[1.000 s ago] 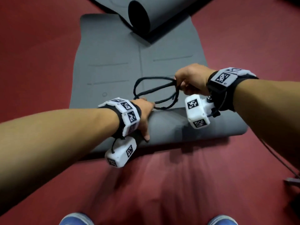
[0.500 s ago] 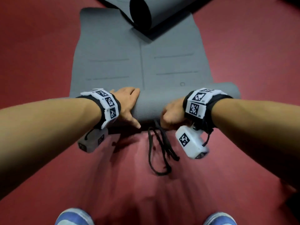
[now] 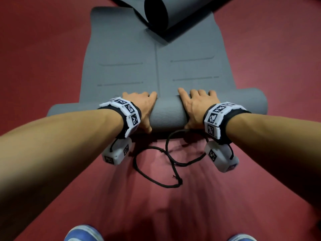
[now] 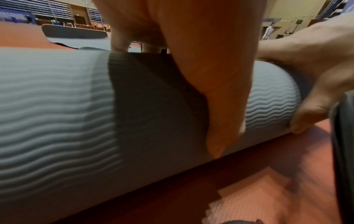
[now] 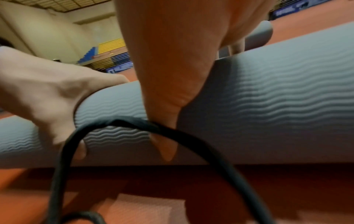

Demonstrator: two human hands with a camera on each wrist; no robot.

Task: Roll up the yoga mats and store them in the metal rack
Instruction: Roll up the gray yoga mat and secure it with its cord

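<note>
A grey yoga mat lies on the red floor, its near end wound into a roll [image 3: 166, 115] and the rest flat [image 3: 130, 49]. My left hand [image 3: 142, 108] and right hand [image 3: 196, 105] rest side by side on the middle of the roll. On both, the fingers stretch over the top and the thumbs point down its near face. The wrist views show the ribbed roll [image 4: 57, 98] [image 5: 268, 98] under each palm. A black strap [image 3: 166, 164] lies looped on the floor just in front of the roll. One loop [image 5: 191, 136] passes by my right thumb.
A second, darker mat roll [image 3: 156, 11] lies across the far end of the flat mat. My blue shoes [image 3: 83, 233] stand at the near edge. Red floor surrounds the mat on all sides. No rack is in view.
My right hand let the black strap drop to the floor in front of the roll and came down on the roll beside my left hand. The roll has moved further along the mat.
</note>
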